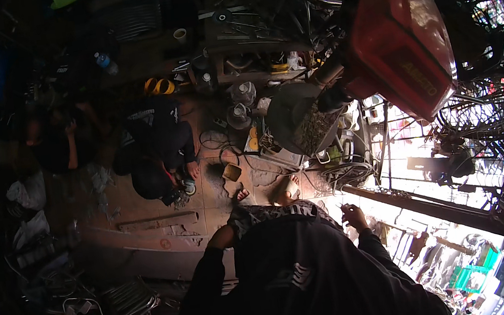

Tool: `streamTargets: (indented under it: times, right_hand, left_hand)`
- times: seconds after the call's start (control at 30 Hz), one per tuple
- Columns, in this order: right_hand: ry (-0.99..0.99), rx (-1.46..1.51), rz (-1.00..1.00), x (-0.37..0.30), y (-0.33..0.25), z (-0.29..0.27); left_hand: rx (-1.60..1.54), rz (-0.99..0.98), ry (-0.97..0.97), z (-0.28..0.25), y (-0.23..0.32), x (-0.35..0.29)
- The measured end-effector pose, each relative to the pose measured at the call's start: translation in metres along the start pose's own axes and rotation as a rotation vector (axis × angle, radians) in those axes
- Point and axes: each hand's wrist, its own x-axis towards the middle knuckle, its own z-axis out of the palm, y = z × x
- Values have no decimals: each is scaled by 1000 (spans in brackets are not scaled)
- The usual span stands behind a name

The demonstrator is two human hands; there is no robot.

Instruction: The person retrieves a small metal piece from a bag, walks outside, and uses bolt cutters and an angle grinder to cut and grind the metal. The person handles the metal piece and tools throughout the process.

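My left hand (221, 237) rests on my left thigh, on the patterned shorts (250, 217); its fingers are too dark to make out. My right hand (354, 215) is raised beside my right knee. Its fingers are curled together, with perhaps something small and pale at their tips, which I cannot make out. My feet in sandals (292, 189) are on the tiled floor (209, 194) ahead. A small yellowish container (232, 172) stands on the floor just past them.
A crouching co-worker (152, 138) handles a round-ended tool (187, 187) at floor level; another person (52, 141) sits farther left. A red machine housing (402, 44) looms at upper right. A flat bar (158, 222) lies on the floor. Metal tubing (128, 298) crowds the lower left.
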Motion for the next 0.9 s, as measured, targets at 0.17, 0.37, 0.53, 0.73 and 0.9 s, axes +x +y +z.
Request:
streamTargets:
  times: [0.17,0.37,0.53,0.73,0.9]
  right_hand:
    - [-75,-86,-153,-7,-30,49]
    - [-33,-850,-672,-25,-26,64]
    - [29,-970,-702,-49,-12,45]
    - [110,-576,-273,-105,28,0]
    - [83,-535,-134,-112,60,-29]
  left_hand:
    - [66,-129,-124,-56,-1,-14]
    - [47,31,510,-94,-20,123]
    - [-41,90,582,-83,5,277]
    - [-49,17,1128,-43,58,384]
    - [300,-66,1039,-31,69,433]
